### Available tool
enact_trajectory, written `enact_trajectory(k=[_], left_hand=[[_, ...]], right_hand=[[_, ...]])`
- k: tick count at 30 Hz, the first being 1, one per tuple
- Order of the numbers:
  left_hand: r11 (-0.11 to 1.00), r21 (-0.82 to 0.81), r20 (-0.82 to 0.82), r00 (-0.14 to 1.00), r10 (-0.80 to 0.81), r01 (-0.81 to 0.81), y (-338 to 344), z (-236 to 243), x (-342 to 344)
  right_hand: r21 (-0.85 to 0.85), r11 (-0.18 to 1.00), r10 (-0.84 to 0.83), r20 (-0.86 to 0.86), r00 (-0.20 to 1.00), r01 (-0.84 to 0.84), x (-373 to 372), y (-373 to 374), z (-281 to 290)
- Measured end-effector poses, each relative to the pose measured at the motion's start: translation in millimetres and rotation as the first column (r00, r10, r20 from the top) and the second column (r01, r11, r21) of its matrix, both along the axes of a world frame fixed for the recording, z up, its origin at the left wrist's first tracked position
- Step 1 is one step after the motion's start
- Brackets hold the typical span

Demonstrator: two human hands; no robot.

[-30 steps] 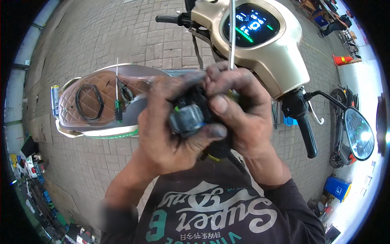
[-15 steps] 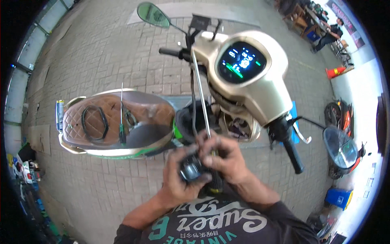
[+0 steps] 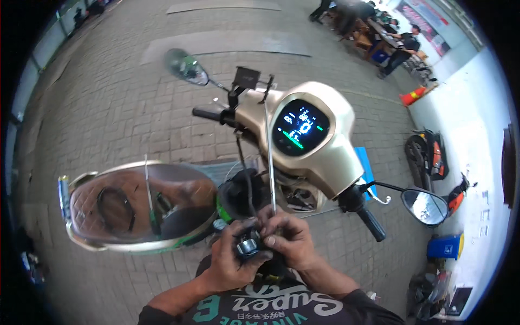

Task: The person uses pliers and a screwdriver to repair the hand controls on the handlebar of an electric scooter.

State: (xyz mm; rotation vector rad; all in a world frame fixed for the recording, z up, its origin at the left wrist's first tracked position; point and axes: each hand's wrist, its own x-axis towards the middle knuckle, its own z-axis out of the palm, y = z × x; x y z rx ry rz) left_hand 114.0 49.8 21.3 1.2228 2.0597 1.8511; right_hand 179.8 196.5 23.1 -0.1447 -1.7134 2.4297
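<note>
- The landmark is the gold, rounded scooter cowl [image 3: 336, 116], with a lit black display [image 3: 301, 127] set in its top.
- The small black rounded part with a shiny silver face [image 3: 247, 247] is in front of the cowl, on the wearer's side, held above the ground.
- The left hand [image 3: 229, 259] is clamped on that part, its thumb across the near edge and its fingers around the far side.
- The right hand [image 3: 290, 238], also in front of the cowl, has thumb and fingers together on the lower end of a long, straight, silver-coloured metal rod [image 3: 270, 157]; the rod's upper stretch passes across the cowl's left part. Whether these fingertips touch the small part, I cannot tell.
- Left of the cowl is a brown quilted scooter seat [image 3: 86, 208], bearing a black ring-shaped band [image 3: 99, 208] and, nearer the cowl, a thin screwdriver with a dark green handle [image 3: 155, 223].
- Right of the cowl, well apart, are an orange traffic cone [image 3: 413, 96] and, closer to the wearer, a blue plastic bin [image 3: 443, 247].
</note>
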Motion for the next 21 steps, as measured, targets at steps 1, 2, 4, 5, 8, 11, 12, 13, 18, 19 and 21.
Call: enact_trajectory(k=[1,2,4,5,8,11,12,13,18,19,21], left_hand=[[1.0,0.006,0.048,0.999,-0.025,0.024,-1,-3,-3],[0.999,0.009,0.083,0.995,-0.047,0.047,-4,-3,-7],[0.991,0.005,0.147,0.98,-0.133,0.134,-7,-5,-19],[0.989,-0.006,0.093,0.985,-0.146,0.147,-9,-4,-25],[0.981,0.026,0.079,0.978,-0.193,0.191,-14,-7,-37],[0.962,0.076,0.214,0.938,-0.273,0.262,-17,-10,-48],[0.96,0.085,0.149,0.95,-0.276,0.266,-17,-10,-52],[0.96,0.088,0.085,0.959,-0.271,0.264,-19,-10,-56],[0.936,0.1,0.195,0.916,-0.35,0.337,-15,-8,-67],[0.931,0.091,0.127,0.923,-0.363,0.354,-13,-8,-71],[0.934,0.096,0.144,0.924,-0.355,0.344,-14,-5,-74]], right_hand=[[-0.023,1.0,-0.009,-0.011,1.0,0.008,-2,-1,0],[-0.049,0.999,-0.014,-0.033,0.999,0.012,-5,-3,2],[-0.016,0.995,-0.098,0.032,0.995,0.098,-12,-11,-3],[-0.01,0.987,-0.161,0.107,0.981,0.163,-15,-16,-5],[0.017,0.98,-0.2,0.004,0.98,0.2,-13,-28,5],[0.115,0.959,-0.266,0.042,0.963,0.26,-21,-33,5],[0.138,0.949,-0.298,0.106,0.949,0.283,-25,-34,7],[0.162,0.942,-0.311,0.095,0.946,0.293,-29,-38,12],[0.199,0.93,-0.324,0.04,0.945,0.31,-29,-36,10],[0.127,0.934,-0.348,0.099,0.932,0.335,-33,-35,9],[0.171,0.926,-0.344,0.021,0.939,0.335,-33,-38,16]])
